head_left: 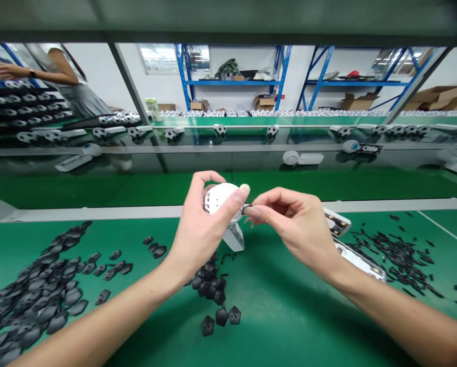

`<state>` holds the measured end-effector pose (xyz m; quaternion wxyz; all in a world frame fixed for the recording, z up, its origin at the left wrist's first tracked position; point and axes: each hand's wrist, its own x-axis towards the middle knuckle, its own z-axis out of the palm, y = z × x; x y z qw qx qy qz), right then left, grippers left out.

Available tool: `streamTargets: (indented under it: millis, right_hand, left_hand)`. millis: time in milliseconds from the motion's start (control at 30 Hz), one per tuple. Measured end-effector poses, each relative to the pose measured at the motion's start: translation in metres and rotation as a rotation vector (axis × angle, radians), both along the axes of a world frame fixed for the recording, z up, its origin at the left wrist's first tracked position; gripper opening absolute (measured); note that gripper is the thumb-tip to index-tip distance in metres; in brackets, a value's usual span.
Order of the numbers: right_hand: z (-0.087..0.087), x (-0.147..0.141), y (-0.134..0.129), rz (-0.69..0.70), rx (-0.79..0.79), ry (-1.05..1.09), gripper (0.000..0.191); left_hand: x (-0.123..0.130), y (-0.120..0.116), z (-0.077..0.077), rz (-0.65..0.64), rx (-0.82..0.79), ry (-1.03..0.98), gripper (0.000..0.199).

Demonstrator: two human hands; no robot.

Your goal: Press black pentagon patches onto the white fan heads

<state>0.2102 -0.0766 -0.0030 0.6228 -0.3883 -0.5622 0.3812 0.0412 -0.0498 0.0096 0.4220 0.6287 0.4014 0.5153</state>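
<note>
My left hand (195, 234) is wrapped round the white ball-shaped head of a handheld fan (221, 199), its thumb lying across the top. The fan's white handle (234, 239) points down below the head. Close against the head's right side, my right hand (302, 232) pinches a small black plastic piece (247, 206) between thumb and fingertips; most of it is hidden. Under my left hand lie several black pentagon panels (209, 283) on the green bench. Beside my right wrist rest white parts with dark inner faces (339, 223), partly covered by my arm.
Black panels (37, 290) are heaped at left; thin black pieces (402, 255) are scattered at right. Beyond the bench edge, a conveyor carries white fan bodies (302, 158). Football-patterned fans (220, 129) line a ledge behind it. A co-worker's arm (56, 76) shows at far left.
</note>
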Motion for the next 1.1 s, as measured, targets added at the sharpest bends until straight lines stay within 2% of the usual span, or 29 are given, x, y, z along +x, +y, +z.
streamTargets:
  millis: [200, 333, 500, 600, 800, 1000, 1033, 1100]
  right_hand:
    - [-0.003, -0.002, -0.005, -0.036, 0.002, -0.145, 0.032]
    - [-0.002, 0.000, -0.005, -0.040, 0.016, -0.157, 0.024]
    - [0.002, 0.004, -0.005, 0.039, 0.027, -0.152, 0.010]
    - [0.005, 0.005, -0.007, 0.076, 0.027, -0.163, 0.007]
    - [0.007, 0.011, -0.004, 0.154, 0.027, -0.208, 0.012]
    - [0.021, 0.016, -0.012, -0.054, 0.018, -0.238, 0.012]
    - [0.024, 0.015, -0.015, -0.034, -0.001, -0.292, 0.015]
    - [0.025, 0.012, -0.023, 0.119, -0.085, -0.476, 0.022]
  left_hand:
    - [-0.001, -0.003, 0.002, -0.024, 0.092, 0.089, 0.042]
    - [-0.005, -0.004, -0.003, -0.062, 0.139, 0.133, 0.039]
    - [-0.008, 0.001, -0.010, -0.069, 0.199, 0.170, 0.052]
    - [-0.009, 0.006, -0.014, -0.069, 0.233, 0.143, 0.049]
    - [-0.012, 0.009, -0.017, 0.002, 0.358, 0.187, 0.035]
    - [-0.008, 0.013, -0.018, 0.083, 0.438, 0.164, 0.031]
    - [-0.007, 0.015, -0.018, 0.076, 0.450, 0.156, 0.031]
    - [-0.007, 0.018, -0.019, 0.050, 0.471, 0.140, 0.030]
